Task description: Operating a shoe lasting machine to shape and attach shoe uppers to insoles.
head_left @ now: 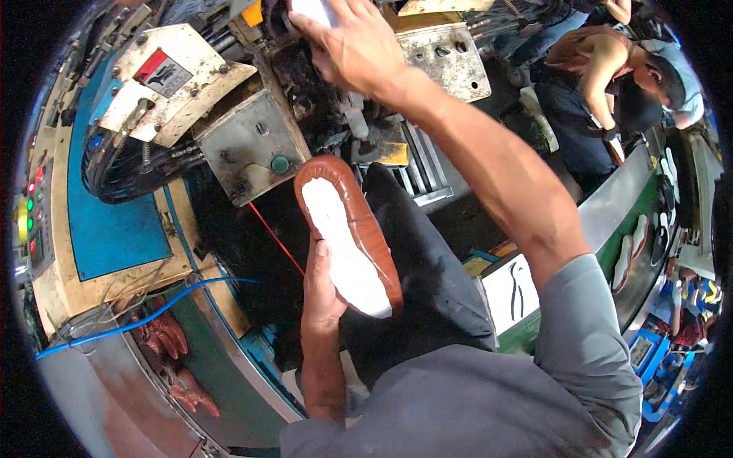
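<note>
My left hand (324, 290) is wrapped around the side of a brown leather shoe upper (369, 229). The upper is bottom up, its gathered edge folded around a white insole (336, 240). My right arm reaches forward to the machine (347, 114), where my right hand (359, 49) has its fingers closed against a white piece (313, 9). The top edge of the view cuts that piece off, so its kind is unclear. A metal box with a green button (280, 164) sits just left of the upper's toe.
At left stands a control panel (38, 206) with lit buttons; a blue hose (153, 313) crosses below it. Several brown uppers (164, 336) lie on the lower-left belt. Another person (592, 76) bends over at upper right, beside a green conveyor (622, 237) carrying shoe parts.
</note>
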Available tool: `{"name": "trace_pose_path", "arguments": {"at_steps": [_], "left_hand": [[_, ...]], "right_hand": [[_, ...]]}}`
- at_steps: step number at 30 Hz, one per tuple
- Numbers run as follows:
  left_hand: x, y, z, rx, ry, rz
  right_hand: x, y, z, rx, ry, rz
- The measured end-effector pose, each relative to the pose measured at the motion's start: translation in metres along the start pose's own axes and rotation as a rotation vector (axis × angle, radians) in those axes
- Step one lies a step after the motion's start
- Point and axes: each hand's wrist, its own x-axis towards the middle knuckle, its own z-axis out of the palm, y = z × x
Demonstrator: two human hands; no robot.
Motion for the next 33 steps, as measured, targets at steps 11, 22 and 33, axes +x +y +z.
{"name": "trace_pose_path", "arguments": {"at_steps": [11,22,33], "left_hand": [[0.042,0.027,0.068,0.697,0.159,0.238],[0.036,0.026,0.081,0.817,0.254,0.353],[-0.033,-0.02,0.061,0.326,0.214,0.14]], "right_hand": [[0.055,0.017,0.018,0.151,0.067,-0.001],[-0.013,-0.026,-0.026,0.495,0.088,0.09],[-0.203,-0.104,-0.101,1.392,-0.582,0.827]]}}
